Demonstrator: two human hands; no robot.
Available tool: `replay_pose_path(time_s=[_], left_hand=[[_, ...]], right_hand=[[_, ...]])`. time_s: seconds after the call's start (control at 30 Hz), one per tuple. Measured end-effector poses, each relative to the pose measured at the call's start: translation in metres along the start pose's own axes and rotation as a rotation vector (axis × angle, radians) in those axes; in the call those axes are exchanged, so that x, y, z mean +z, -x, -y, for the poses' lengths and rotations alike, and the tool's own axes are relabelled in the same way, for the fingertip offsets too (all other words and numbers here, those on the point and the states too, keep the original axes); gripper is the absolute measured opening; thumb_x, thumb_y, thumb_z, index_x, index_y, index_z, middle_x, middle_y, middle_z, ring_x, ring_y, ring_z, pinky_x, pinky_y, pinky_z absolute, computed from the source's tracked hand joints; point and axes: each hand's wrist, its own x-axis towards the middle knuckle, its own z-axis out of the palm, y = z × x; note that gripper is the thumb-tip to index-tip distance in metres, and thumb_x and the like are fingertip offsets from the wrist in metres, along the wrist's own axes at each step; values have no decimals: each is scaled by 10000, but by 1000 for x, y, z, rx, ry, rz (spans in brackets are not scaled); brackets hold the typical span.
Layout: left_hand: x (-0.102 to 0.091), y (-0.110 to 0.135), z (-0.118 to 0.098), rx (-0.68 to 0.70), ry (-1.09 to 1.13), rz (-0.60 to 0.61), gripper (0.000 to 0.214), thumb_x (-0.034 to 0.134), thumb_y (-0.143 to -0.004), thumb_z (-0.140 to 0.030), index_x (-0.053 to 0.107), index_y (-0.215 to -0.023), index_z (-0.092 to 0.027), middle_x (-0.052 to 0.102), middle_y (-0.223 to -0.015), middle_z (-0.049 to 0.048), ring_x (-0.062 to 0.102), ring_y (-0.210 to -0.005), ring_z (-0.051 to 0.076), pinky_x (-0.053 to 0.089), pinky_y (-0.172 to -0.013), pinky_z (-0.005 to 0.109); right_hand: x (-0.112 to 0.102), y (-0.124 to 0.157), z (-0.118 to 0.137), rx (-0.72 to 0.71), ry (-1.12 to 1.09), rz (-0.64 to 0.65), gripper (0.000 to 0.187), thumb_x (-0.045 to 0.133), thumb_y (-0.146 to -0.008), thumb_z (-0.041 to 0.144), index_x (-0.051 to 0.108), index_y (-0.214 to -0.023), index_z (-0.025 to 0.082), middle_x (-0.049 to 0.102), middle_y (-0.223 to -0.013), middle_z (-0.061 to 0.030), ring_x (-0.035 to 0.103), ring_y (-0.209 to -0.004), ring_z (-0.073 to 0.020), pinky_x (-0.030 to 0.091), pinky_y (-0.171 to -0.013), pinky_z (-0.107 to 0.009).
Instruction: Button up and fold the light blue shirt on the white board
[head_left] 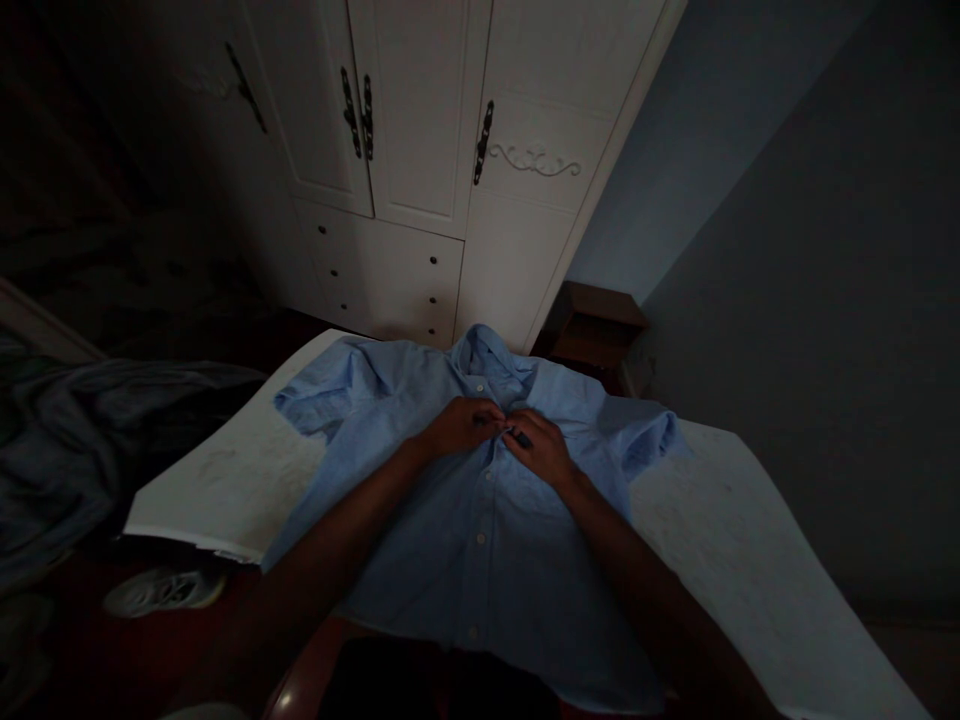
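Observation:
A light blue short-sleeved shirt (420, 540) lies spread out, front side up, its collar away from me. My left hand (466, 424) and my right hand (538, 446) meet at the front placket on the upper chest. Fingers of both are closed in a pinch on the shirt's front edge, fingertips almost touching. Whatever button or buttonhole lies between them is hidden. Above my hands the collar stands open, with a white button (481, 388) just below it. Under them, several more white buttons run down the placket to the hem.
The shirt rests on a white table (720, 540). Beyond it stands a white wardrobe (420, 130) with dark handles and drawers. A small brown wooden cabinet (600, 320) is at the back right. Dark clothes (97, 440) are heaped at left, and a shoe (163, 590) lies on the floor.

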Motion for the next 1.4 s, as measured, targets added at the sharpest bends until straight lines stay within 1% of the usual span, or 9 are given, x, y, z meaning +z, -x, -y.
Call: replay_pose_path(time_s=[0.13, 0.2, 0.33, 0.47, 0.67, 0.83, 0.97, 1.1, 1.4], left_hand=[[2, 2, -3, -78, 29, 26, 394, 796, -670, -326, 661, -1002, -162, 757, -940, 54, 712, -899, 199, 536, -804, 273], [4, 2, -2, -99, -2, 15, 423, 824, -628, -288, 653, -997, -168, 754, -959, 60, 710, -925, 215, 537, -818, 290], [6, 1, 5, -101, -23, 14, 337, 757, -665, -163, 631, -978, -178, 746, -969, 50, 712, -913, 203, 541, -807, 295], [6, 0, 14, -84, -4, 23, 292, 658, -677, -53, 606, -939, -170, 732, -887, 14, 706, -838, 161, 541, -764, 262], [9, -5, 25, -140, 51, -38, 265, 638, -680, -51, 581, -910, -169, 696, -830, -7, 695, -796, 155, 538, -737, 262], [8, -8, 29, -225, 136, -44, 250, 640, -646, -35, 590, -851, -168, 675, -797, -20, 678, -777, 143, 530, -714, 248], [8, -8, 30, -228, 185, -47, 241, 639, -636, -25, 587, -826, -164, 666, -773, -22, 664, -751, 130, 523, -696, 235], [9, -7, 31, -211, 203, -29, 241, 623, -644, -13, 579, -826, -165, 672, -775, -21, 669, -757, 126, 522, -699, 229], [11, -9, 30, -213, 154, -67, 243, 628, -623, 2, 583, -798, -161, 665, -755, -22, 665, -735, 127, 519, -675, 219]], right_hand=[[1, 0, -1, 16, 78, 40, 111, 591, -905, 309, 636, -948, 217, 686, -918, -70, 642, -844, -215, 533, -771, -342], [1, 0, -1, 20, 103, 62, 125, 615, -891, 311, 635, -971, 218, 688, -926, -71, 643, -849, -219, 527, -783, -350], [2, -1, 2, 16, 137, 90, 153, 597, -908, 305, 633, -1021, 208, 689, -923, -79, 641, -826, -215, 517, -775, -352], [3, 0, 2, -7, 164, 123, 187, 555, -949, 310, 636, -1074, 198, 701, -945, -83, 643, -811, -208, 502, -804, -357], [5, 1, -1, -41, 215, 131, 240, 532, -968, 381, 661, -1065, 203, 707, -930, -86, 654, -853, -216, 497, -819, -360], [5, 1, -2, -28, 169, 146, 245, 534, -964, 369, 660, -1081, 195, 699, -935, -92, 647, -853, -223, 514, -806, -364], [6, 1, -3, -31, 117, 150, 251, 533, -965, 362, 645, -1126, 206, 685, -947, -88, 638, -859, -222, 524, -795, -360], [6, 1, -5, -22, 41, 138, 250, 548, -957, 344, 634, -1153, 215, 668, -902, -74, 627, -787, -207, 530, -742, -346], [4, 0, -5, 24, -93, 122, 253, 578, -940, 321, 636, -1176, 250, 641, -865, -50, 610, -768, -197, 530, -733, -340]])
